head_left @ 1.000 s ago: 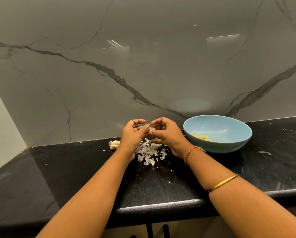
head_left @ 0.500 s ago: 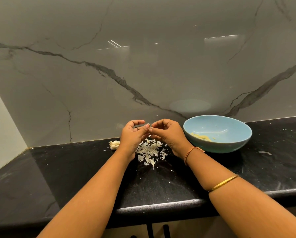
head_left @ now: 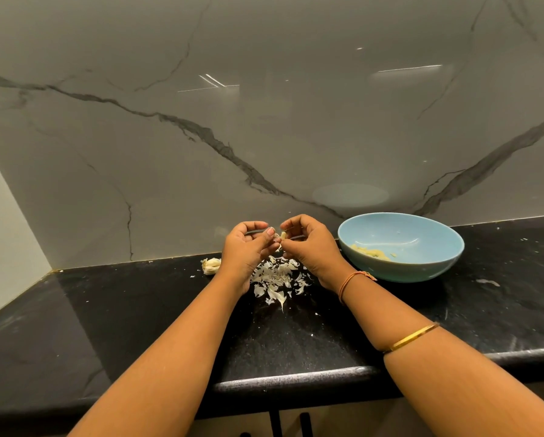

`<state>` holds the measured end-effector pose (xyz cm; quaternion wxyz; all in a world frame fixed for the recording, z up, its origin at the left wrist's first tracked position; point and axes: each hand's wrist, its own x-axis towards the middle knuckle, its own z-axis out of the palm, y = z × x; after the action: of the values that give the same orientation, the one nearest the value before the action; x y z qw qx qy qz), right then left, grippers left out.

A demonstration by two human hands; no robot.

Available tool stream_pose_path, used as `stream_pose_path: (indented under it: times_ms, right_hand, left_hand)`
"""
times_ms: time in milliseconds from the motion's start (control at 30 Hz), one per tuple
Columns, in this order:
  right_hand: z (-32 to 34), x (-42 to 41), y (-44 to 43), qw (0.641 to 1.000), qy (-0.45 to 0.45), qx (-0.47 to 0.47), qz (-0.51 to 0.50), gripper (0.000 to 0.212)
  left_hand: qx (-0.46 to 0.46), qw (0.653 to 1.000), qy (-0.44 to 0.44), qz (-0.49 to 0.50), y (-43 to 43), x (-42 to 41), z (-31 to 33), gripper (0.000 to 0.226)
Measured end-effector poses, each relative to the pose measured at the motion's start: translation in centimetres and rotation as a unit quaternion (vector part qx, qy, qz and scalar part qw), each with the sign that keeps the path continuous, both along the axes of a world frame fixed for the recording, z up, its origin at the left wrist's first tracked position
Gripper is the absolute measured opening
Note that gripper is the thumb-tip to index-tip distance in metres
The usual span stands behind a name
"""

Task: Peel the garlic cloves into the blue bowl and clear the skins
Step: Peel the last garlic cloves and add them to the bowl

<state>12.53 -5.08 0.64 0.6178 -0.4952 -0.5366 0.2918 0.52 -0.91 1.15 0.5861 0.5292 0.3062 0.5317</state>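
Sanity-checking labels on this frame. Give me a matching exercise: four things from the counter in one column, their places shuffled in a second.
1 bowl
2 skins
3 bulb
4 clove

A pinched between left hand and right hand
B right of the hands, peeled garlic inside
C on the counter, left of the left hand
D heaped on the counter under the hands

Pairs: 1-B, 2-D, 3-C, 4-A
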Motion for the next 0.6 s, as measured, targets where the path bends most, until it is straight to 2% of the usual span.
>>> stream_pose_path:
  times_ms: [167,600]
  right_hand:
    - [-0.05,0.06,0.06,1.0,-0.019,-0.002,-0.019,0.017]
    - [-0.08,0.21,0.14,0.999,-0.019,-0.016,-0.022,0.012]
  left_hand:
    - [-0.003,1.0,-0.017,0.007,-0.04,-0.07,0.13,0.012]
    - [-0.008,1.0,0.003,-0.004,-0.04,0.05,0.03,0.008]
